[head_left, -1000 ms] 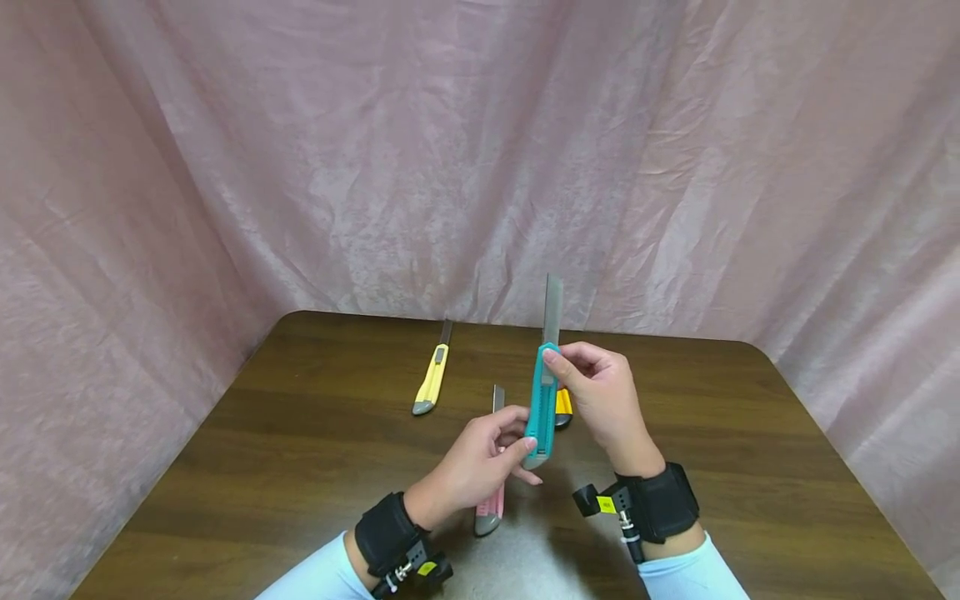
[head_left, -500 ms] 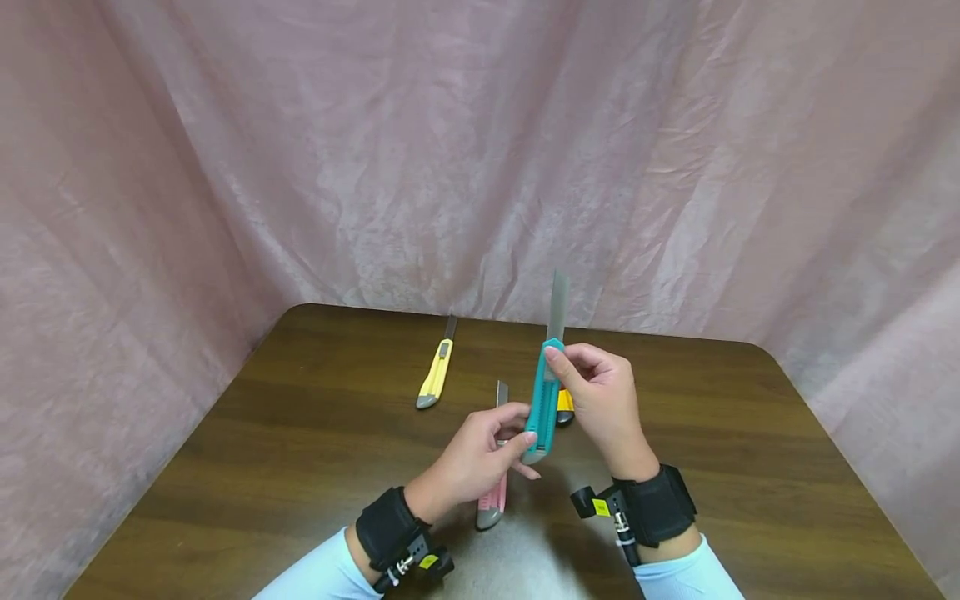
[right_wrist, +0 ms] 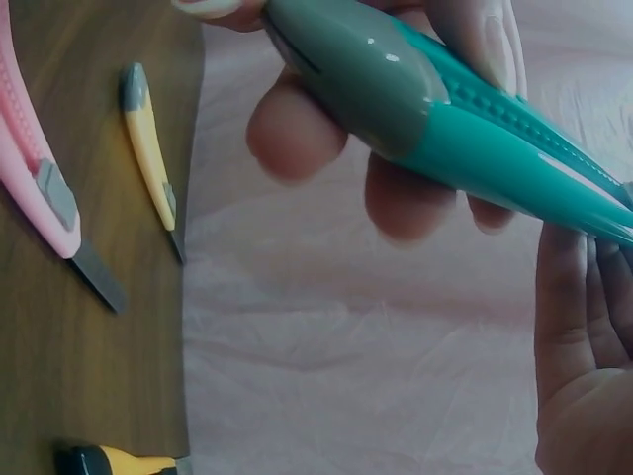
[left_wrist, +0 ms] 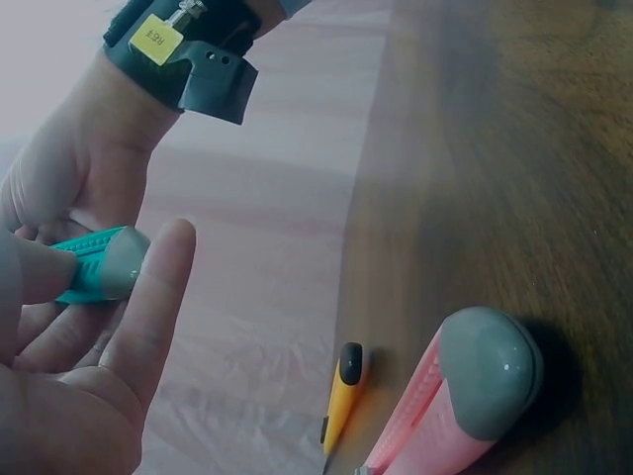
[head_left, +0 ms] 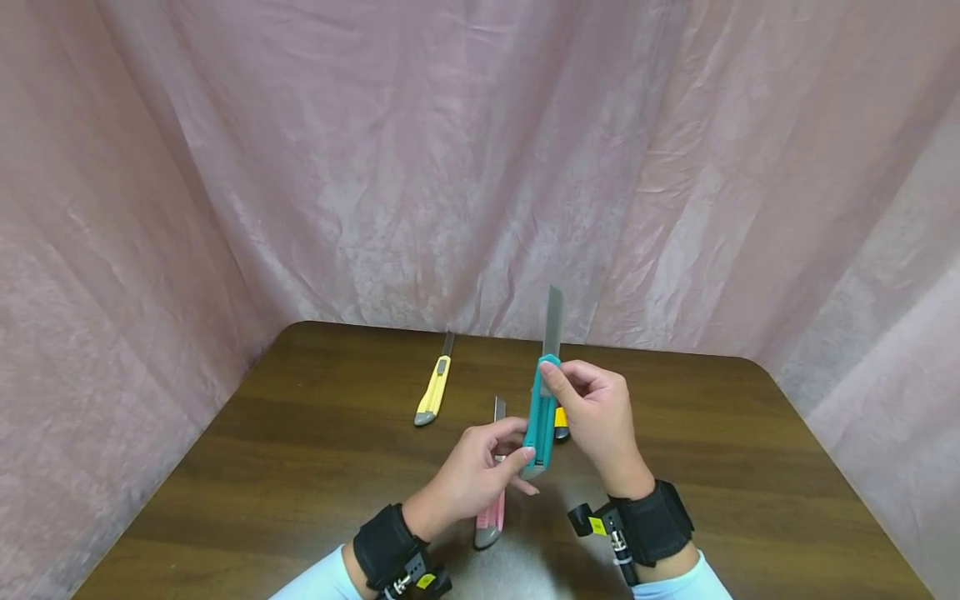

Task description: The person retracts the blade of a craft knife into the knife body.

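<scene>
A teal utility knife point(head_left: 537, 429) with a grey end cap point(right_wrist: 361, 74) is held up over the table, its long blade point(head_left: 553, 321) extended and pointing up and away. My left hand point(head_left: 480, 471) pinches the body by its capped lower end, thumb on the front face. Higher up, my right hand point(head_left: 600, 408) holds the knife near the blade opening, with the thumb pressed over the slider area, which it partly covers. A pink utility knife point(head_left: 491, 518) lies below my left hand, partly hidden by it. Behind the teal knife, an orange-yellow knife point(left_wrist: 342, 396) is mostly hidden in the head view.
A pale yellow utility knife point(head_left: 433, 390) lies at the back left of the dark wooden table point(head_left: 315, 433), blade out toward the far edge. Blades of the pink and orange-yellow knives are also out. A pink curtain point(head_left: 420, 167) hangs right behind the table.
In the head view, table, hands and knives rose slightly, then sank lower together. Both hands' grips on the teal knife and the blade's length look the same.
</scene>
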`<action>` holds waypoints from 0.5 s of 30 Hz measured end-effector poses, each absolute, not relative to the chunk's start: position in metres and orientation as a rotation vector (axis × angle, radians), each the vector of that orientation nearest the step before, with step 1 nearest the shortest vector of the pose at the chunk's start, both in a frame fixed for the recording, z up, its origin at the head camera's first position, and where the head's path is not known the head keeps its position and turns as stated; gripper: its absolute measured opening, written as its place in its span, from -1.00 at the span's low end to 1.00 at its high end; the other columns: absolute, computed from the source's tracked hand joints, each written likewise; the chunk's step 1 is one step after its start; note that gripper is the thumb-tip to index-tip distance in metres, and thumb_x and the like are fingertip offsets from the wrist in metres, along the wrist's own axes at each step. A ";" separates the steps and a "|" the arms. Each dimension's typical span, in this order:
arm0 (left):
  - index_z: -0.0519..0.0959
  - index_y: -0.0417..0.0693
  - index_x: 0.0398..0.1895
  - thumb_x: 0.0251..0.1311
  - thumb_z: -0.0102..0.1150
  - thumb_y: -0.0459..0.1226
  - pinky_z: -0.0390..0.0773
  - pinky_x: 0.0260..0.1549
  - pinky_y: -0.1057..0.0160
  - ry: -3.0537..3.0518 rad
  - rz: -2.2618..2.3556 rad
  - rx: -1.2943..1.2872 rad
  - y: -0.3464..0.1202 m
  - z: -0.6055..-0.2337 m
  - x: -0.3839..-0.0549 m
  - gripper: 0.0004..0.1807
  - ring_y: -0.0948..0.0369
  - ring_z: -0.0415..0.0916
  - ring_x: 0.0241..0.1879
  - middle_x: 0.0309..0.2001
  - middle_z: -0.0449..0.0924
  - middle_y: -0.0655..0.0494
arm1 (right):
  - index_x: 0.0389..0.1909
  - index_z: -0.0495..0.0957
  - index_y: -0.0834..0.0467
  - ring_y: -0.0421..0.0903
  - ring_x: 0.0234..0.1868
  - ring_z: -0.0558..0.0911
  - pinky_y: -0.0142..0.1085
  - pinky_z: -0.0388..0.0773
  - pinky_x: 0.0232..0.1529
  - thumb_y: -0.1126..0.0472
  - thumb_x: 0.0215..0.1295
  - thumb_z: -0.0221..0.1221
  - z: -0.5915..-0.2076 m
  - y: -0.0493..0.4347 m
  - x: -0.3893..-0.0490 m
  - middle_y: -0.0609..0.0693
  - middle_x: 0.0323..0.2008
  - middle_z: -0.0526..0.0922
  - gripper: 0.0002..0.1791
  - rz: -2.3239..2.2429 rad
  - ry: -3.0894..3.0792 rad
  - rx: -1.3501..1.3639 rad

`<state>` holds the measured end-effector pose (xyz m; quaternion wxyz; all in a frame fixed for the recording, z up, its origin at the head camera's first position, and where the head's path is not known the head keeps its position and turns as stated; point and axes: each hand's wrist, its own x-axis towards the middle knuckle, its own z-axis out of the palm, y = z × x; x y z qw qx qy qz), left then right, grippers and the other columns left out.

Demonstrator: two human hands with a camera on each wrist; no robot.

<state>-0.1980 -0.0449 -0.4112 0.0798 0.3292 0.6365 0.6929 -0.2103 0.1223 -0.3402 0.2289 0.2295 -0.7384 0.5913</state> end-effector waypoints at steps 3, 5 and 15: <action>0.39 -0.29 0.12 0.29 -0.02 -0.57 0.62 -0.49 -0.16 1.896 2.084 1.032 -0.045 -0.403 -0.195 -0.66 0.00 0.61 -0.34 -0.14 0.53 -0.28 | -0.44 0.62 0.28 0.05 -0.59 0.50 -0.41 0.49 -0.63 0.36 0.31 0.15 -0.340 0.122 -0.212 0.06 -0.54 0.61 -0.85 1.628 -2.000 0.648; 0.39 -0.32 0.11 0.29 -0.02 -0.57 0.62 -0.50 -0.15 1.894 2.089 1.054 -0.046 -0.400 -0.194 -0.66 -0.02 0.61 -0.36 -0.14 0.53 -0.30 | -0.44 0.62 0.29 0.03 -0.59 0.52 -0.42 0.50 -0.63 0.38 0.31 0.15 -0.340 0.121 -0.213 0.06 -0.53 0.62 -0.86 1.629 -1.978 0.655; 0.40 -0.31 0.13 0.28 -0.02 -0.58 0.64 -0.48 -0.11 1.896 2.087 1.058 -0.048 -0.399 -0.195 -0.65 -0.03 0.61 -0.38 -0.12 0.54 -0.27 | -0.40 0.62 0.34 0.02 -0.61 0.52 -0.40 0.52 -0.64 0.43 0.26 0.17 -0.344 0.117 -0.215 0.06 -0.53 0.63 -0.91 1.610 -1.918 0.674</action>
